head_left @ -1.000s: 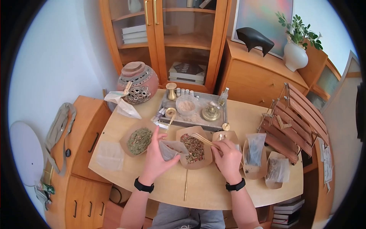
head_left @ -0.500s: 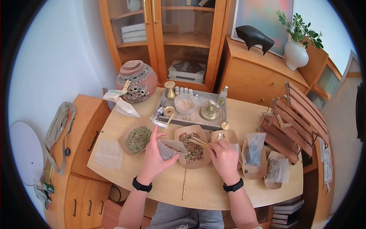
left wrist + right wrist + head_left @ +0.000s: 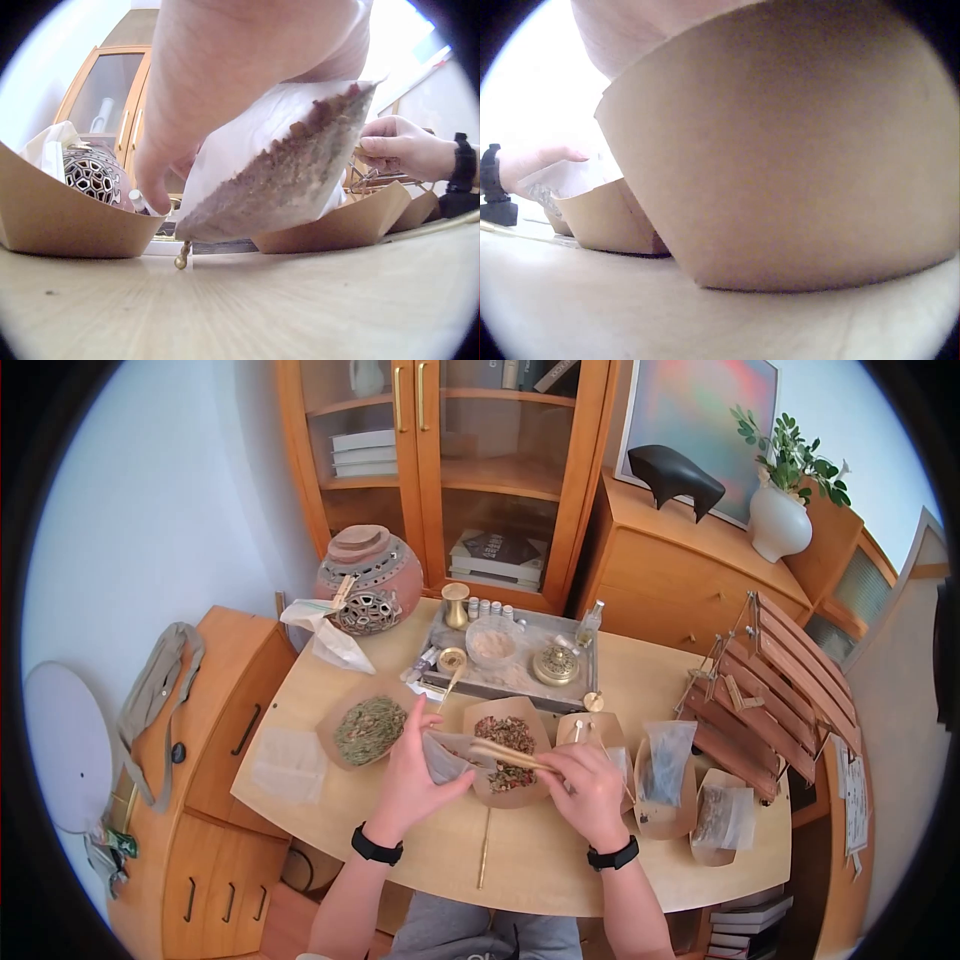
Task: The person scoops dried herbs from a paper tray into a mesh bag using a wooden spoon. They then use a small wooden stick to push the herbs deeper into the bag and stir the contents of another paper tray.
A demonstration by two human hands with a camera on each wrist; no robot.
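Observation:
My left hand (image 3: 410, 785) holds a translucent white sachet (image 3: 443, 762) with its mouth spread between thumb and fingers. In the left wrist view, the sachet (image 3: 277, 172) hangs tilted over the table, reddish and brown dried bits lying along its bottom. My right hand (image 3: 585, 790) pinches wooden tweezers (image 3: 515, 753), whose tips reach to the sachet's mouth. Beneath the tweezers, a brown paper tray (image 3: 515, 706) holds mixed red and green dried petals (image 3: 508, 733).
To the left stands a paper tray of green dried herb (image 3: 370, 732), beside a flat empty sachet (image 3: 288, 764). A grey tray (image 3: 430, 635) at the back bears a glass bowl (image 3: 492, 644) and brass pots. More trays and a slatted wooden rack (image 3: 735, 695) stand right.
The right hand has brought the tweezers left, from over the petal tray to the sachet's mouth. The left hand keeps its hold on the sachet. The head view has shifted slightly.

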